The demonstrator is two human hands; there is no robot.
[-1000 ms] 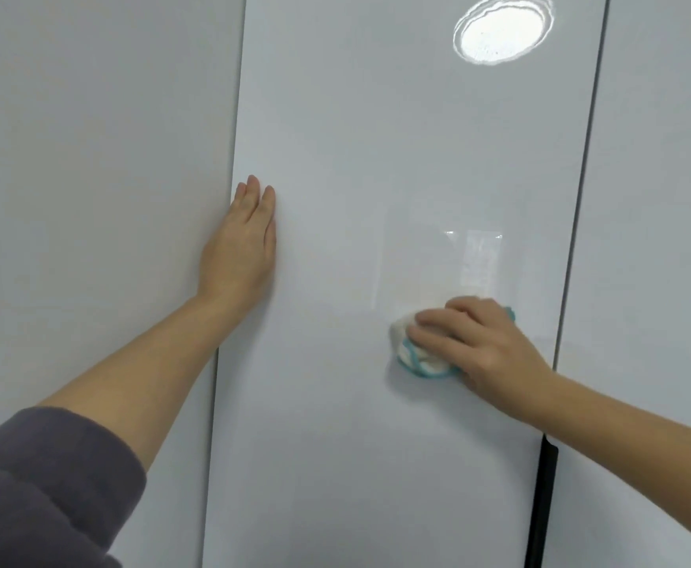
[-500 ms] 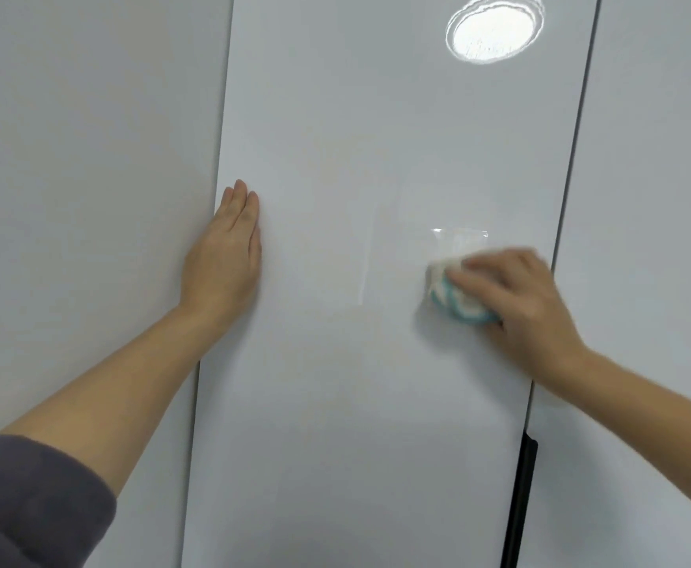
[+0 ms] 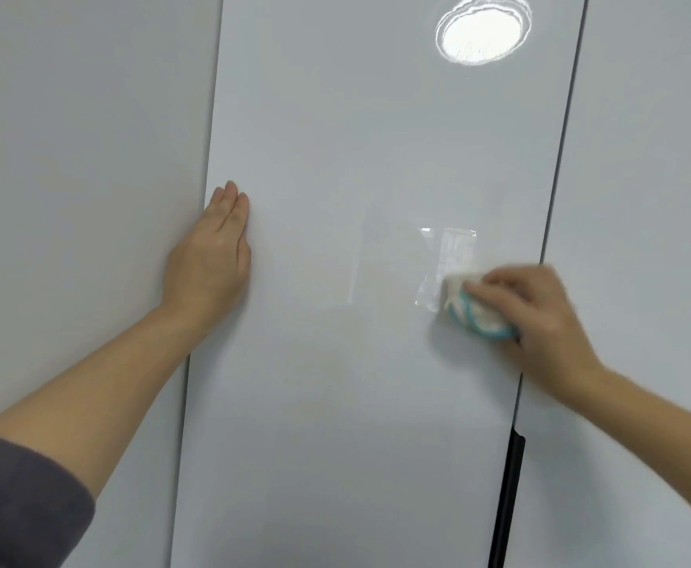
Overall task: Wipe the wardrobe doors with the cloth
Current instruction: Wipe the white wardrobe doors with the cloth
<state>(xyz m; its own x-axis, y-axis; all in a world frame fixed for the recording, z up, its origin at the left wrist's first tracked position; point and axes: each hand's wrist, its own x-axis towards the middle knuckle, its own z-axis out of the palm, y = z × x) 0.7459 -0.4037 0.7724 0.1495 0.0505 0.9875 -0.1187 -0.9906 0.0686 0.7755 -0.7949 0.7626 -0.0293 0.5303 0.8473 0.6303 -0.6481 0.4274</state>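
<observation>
Now, in the head view, the person is wiping the middle door (image 3: 335, 403). The right hand (image 3: 540, 317) is sitting at about four o'clock from the middle of the picture, near the door's right edge. Its fingers are curling round the cloth (image 3: 474, 313) and pressing it on the door. The cloth is white with a blue-green rim, and it is bunched up small. The hand is looking blurry.

A shiny patch (image 3: 450, 256) is showing just above the cloth, at eleven o'clock from it. I cannot tell if it is wet or a sticker.

The left hand (image 3: 208, 260) is lying flat and open on the door's left edge, at nine o'clock, with its fingers straight and together. I think it is holding the door steady.

A black handle (image 3: 507, 498) is showing at five o'clock. A round light (image 3: 483, 30) is shining at one o'clock.

To do this well, I think the person should be pressing softly, making long strokes that overlap, and going right up to the edges.
</observation>
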